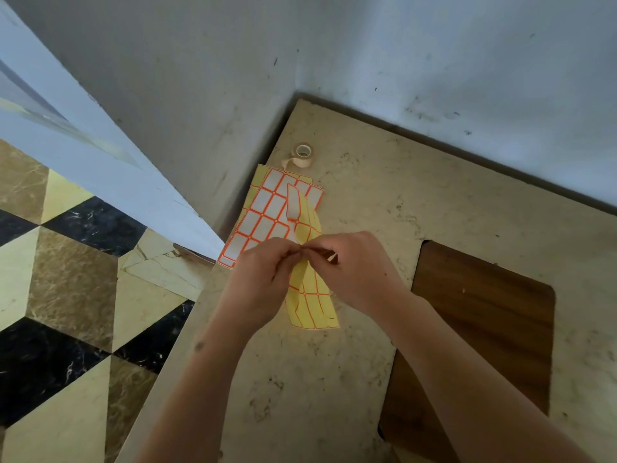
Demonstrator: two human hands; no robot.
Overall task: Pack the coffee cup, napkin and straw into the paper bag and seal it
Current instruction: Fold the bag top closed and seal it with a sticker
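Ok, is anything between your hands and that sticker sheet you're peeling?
Nothing visible: the left hand and right hand both already pinch the curled yellow sticker sheet directly. The paper bag isn't in view.

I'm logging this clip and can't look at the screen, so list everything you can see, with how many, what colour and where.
tape roll: one, beige, on the counter near the wall corner, a loose end trailing off it.
flat label sheet: one, white labels edged orange on yellow backing, flat at the counter's left edge.
curled label sheet: one, yellow with orange lines, mostly emptied, held up between both hands.
wooden board: one, dark brown, on the counter to the right.
counter: one, beige speckled stone, against the grey wall.
floor: black, gold and cream tiles, lower left.
cup, napkin, straw, bag: none in view.
left hand: pinch grip on the curled sheet.
right hand: pinch grip at the same spot.
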